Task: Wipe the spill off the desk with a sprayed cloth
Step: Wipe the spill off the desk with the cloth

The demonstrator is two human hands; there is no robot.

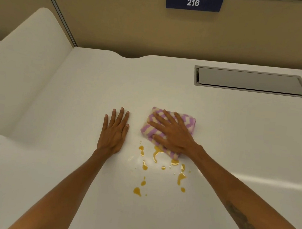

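A folded cloth (187, 122) with purple and cream zigzag stripes lies on the white desk (76, 94). My right hand (172, 134) presses flat on top of it, fingers spread. The cloth's near edge touches the top of an orange-yellow spill (157, 153), which spreads toward me in several drops and streaks down to a blob (137, 191). My left hand (115, 129) rests flat on the desk to the left of the cloth, palm down, holding nothing.
A grey cable hatch (250, 81) is set into the desk at the back right. A white curved side divider (23, 68) rises on the left. A tan partition wall with a blue "216" sign (193, 2) stands behind the desk.
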